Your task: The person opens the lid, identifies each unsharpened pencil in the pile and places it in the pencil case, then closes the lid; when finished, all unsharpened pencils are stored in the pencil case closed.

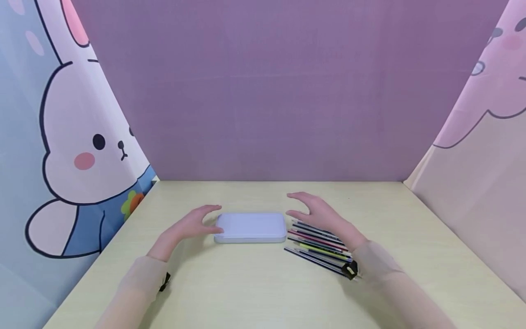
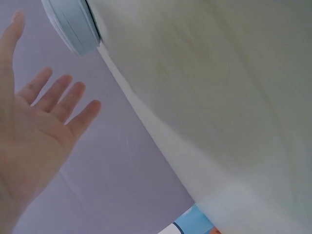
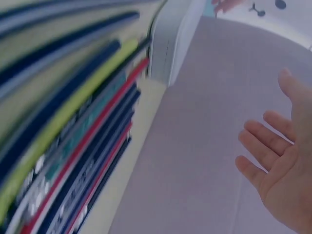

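A flat, pale lavender case [image 1: 250, 226] with rounded corners lies closed on the table. My left hand [image 1: 194, 222] is at its left end, fingers spread, and the thumb overlaps the case's edge in the head view. The left wrist view shows that hand [image 2: 44, 126] apart from the case [image 2: 73, 24], holding nothing. Several pencils [image 1: 320, 242], dark, red and yellow-green, lie side by side to the right of the case. Above their far ends hovers my right hand [image 1: 322, 212], thumb and fingers apart. In the right wrist view its palm [image 3: 282, 165] is bare.
The pale wooden table [image 1: 246, 292] runs back to a purple wall panel [image 1: 267, 91]. Printed curtains with cartoon figures hang at the left [image 1: 86, 137] and right [image 1: 485, 151]. Each wrist wears a small black device.
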A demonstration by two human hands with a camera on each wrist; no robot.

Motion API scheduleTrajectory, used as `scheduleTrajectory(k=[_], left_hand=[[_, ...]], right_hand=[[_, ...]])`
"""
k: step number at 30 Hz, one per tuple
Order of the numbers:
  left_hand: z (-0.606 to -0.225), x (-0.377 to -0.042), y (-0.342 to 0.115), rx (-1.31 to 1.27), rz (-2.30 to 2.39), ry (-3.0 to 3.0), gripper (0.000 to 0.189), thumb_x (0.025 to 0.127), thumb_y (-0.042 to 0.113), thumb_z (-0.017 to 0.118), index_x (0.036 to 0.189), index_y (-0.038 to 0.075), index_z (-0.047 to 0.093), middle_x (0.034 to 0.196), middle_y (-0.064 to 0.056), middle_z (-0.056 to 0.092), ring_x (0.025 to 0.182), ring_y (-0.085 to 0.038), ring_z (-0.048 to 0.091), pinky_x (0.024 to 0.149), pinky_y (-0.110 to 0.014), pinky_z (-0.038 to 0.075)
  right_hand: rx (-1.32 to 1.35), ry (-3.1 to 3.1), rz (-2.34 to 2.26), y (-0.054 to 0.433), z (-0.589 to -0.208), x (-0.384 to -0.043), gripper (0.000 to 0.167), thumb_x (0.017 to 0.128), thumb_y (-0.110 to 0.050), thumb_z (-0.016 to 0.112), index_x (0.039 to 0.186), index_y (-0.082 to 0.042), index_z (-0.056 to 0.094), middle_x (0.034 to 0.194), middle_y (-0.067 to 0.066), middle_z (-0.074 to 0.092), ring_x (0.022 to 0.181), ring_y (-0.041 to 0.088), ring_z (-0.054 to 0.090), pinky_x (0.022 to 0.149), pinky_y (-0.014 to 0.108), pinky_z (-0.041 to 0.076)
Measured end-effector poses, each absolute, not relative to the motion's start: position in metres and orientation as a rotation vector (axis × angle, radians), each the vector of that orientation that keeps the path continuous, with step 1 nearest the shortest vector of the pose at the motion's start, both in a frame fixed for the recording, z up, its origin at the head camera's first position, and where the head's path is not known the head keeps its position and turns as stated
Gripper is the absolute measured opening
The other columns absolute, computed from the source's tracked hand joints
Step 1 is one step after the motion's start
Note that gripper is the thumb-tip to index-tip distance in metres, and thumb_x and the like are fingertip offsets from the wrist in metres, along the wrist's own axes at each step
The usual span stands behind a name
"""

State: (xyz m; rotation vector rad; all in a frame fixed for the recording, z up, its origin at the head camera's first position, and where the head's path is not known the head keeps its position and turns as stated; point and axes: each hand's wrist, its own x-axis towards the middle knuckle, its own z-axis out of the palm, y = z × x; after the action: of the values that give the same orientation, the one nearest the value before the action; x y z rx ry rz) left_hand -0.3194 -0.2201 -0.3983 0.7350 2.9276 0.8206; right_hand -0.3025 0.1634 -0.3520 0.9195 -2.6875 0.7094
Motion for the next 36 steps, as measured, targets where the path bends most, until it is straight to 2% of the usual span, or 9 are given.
scheduleTrajectory(k=[6, 12, 18, 25, 33, 36], left_hand=[[-0.399, -0.318, -0.218, 0.728, 0.810, 2.875, 0.085, 0.077, 0.049, 0.072, 0.142, 0.005, 0.039, 0.145, -0.019, 0.039, 0.129, -0.038, 0.041, 0.107, -0.052, 0.033], [-0.400, -0.317, -0.218, 0.717, 0.854, 2.826, 0.086, 0.076, 0.044, 0.074, 0.141, 0.001, 0.038, 0.144, -0.020, 0.040, 0.128, -0.040, 0.043, 0.106, -0.052, 0.034], [-0.404, -0.316, -0.217, 0.685, 0.885, 2.786, 0.080, 0.075, 0.038, 0.077, 0.138, 0.002, 0.044, 0.141, -0.017, 0.045, 0.125, -0.035, 0.048, 0.106, -0.048, 0.036], [-0.407, -0.317, -0.216, 0.672, 0.903, 2.757, 0.084, 0.074, 0.032, 0.079, 0.140, 0.001, 0.039, 0.144, -0.018, 0.040, 0.124, -0.035, 0.049, 0.106, -0.049, 0.036], [-0.408, -0.316, -0.214, 0.725, 0.863, 2.784, 0.081, 0.075, 0.032, 0.079, 0.138, -0.002, 0.042, 0.143, -0.022, 0.040, 0.120, -0.036, 0.052, 0.103, -0.048, 0.039], [-0.407, -0.315, -0.216, 0.740, 0.855, 2.783, 0.079, 0.078, 0.032, 0.076, 0.139, -0.002, 0.040, 0.144, -0.022, 0.038, 0.120, -0.036, 0.052, 0.102, -0.048, 0.040]], right_hand=[[0.970, -2.714, 0.743, 0.135, -0.363, -0.300, 0.054, 0.090, -0.040, 0.061, 0.135, -0.014, 0.050, 0.136, 0.004, 0.053, 0.128, 0.021, 0.047, 0.105, 0.039, 0.040], [1.010, -2.786, 0.743, 0.112, -0.372, -0.299, 0.056, 0.091, -0.048, 0.055, 0.137, -0.018, 0.048, 0.138, -0.001, 0.051, 0.129, 0.017, 0.045, 0.105, 0.036, 0.039], [1.076, -2.832, 0.785, 0.099, -0.376, -0.301, 0.059, 0.091, -0.050, 0.054, 0.138, -0.014, 0.047, 0.139, 0.004, 0.050, 0.130, 0.021, 0.045, 0.106, 0.038, 0.038], [1.125, -2.865, 0.841, 0.093, -0.390, -0.310, 0.059, 0.089, -0.042, 0.061, 0.136, -0.007, 0.049, 0.137, 0.009, 0.052, 0.130, 0.024, 0.044, 0.109, 0.039, 0.035], [1.183, -2.870, 0.683, 0.085, -0.398, -0.310, 0.062, 0.088, -0.044, 0.062, 0.135, -0.006, 0.050, 0.137, 0.009, 0.052, 0.129, 0.024, 0.046, 0.108, 0.037, 0.036], [1.178, -2.873, 0.663, 0.083, -0.397, -0.308, 0.061, 0.086, -0.043, 0.064, 0.134, -0.007, 0.051, 0.137, 0.008, 0.052, 0.129, 0.024, 0.046, 0.107, 0.037, 0.037]])
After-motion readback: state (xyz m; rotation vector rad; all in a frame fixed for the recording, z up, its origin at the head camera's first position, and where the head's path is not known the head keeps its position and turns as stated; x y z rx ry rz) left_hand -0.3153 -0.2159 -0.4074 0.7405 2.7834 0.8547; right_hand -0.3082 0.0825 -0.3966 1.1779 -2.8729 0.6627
